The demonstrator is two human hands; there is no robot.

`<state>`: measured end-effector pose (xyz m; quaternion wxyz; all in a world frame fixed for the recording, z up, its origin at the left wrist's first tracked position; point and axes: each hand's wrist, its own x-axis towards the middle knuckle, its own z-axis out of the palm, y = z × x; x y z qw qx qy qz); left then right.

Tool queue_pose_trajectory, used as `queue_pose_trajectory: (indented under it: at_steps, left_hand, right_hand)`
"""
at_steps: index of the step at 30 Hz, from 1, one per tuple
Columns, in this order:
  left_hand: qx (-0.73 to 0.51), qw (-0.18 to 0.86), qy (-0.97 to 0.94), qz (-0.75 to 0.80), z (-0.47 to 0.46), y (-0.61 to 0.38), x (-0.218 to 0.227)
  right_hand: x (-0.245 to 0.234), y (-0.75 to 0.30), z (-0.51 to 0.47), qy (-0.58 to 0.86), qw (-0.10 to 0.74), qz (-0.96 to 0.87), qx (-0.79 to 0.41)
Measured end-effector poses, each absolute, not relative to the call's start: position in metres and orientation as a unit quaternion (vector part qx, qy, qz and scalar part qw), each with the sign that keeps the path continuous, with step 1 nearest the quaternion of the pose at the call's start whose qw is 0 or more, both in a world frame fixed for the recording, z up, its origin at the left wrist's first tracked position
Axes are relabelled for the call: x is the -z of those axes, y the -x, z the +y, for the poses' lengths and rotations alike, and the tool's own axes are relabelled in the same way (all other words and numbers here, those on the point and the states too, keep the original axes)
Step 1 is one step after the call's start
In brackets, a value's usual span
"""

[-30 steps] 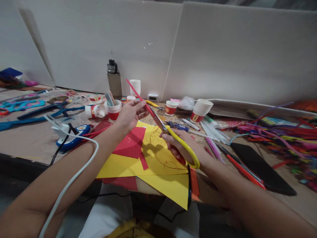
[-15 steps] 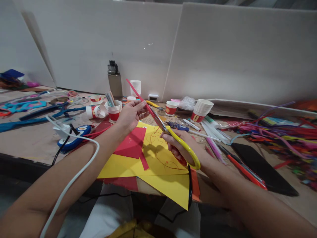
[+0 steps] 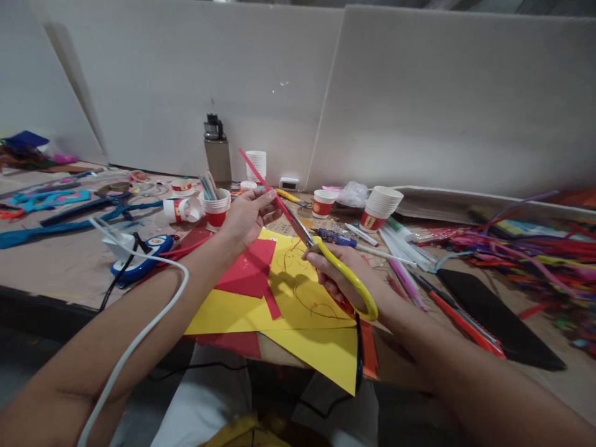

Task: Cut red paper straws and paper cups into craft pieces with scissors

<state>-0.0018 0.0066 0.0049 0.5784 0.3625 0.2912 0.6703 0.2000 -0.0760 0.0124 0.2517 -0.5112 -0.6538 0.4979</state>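
Observation:
Pinched in the fingers of my left hand (image 3: 254, 212) is a narrow red paper strip (image 3: 252, 166), its free end pointing up and away. My right hand (image 3: 336, 266) is closed around yellow-handled scissors (image 3: 347, 273). Their metal blades lie along the strip's lower end, just right of my left fingertips; whether they are fully closed I cannot tell. Under both hands lies yellow paper (image 3: 298, 310) with a drawn outline on it. A piece of red paper (image 3: 249, 270) and a short red strip (image 3: 272, 305) rest on the yellow paper.
A cup of sticks (image 3: 216, 211) stands beyond my left forearm, near a blue and white device (image 3: 144, 257) with a white cable. Stacked paper cups (image 3: 380, 208) and a bottle (image 3: 216, 155) stand farther back. At right lie a red cutter knife (image 3: 465, 323) and a black slab (image 3: 500, 323).
The view has shifted very slightly. Both hands, the red strip and the scissors keep almost the same position.

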Motion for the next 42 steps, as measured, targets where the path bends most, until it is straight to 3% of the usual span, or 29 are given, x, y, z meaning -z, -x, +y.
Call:
queue_pose_trajectory:
  at_steps: [32, 42]
  left_hand:
    - [-0.65, 0.586, -0.384, 0.295, 0.0034, 0.0003, -0.0087]
    - [-0.648, 0.589, -0.388, 0.286, 0.003, 0.0003, -0.0082]
  right_hand:
    - [-0.0082, -0.203, -0.0763, 0.484, 0.267, -0.697, -0.457]
    - [-0.0164, -0.2, -0.0822, 0.488, 0.265, -0.663, -0.502]
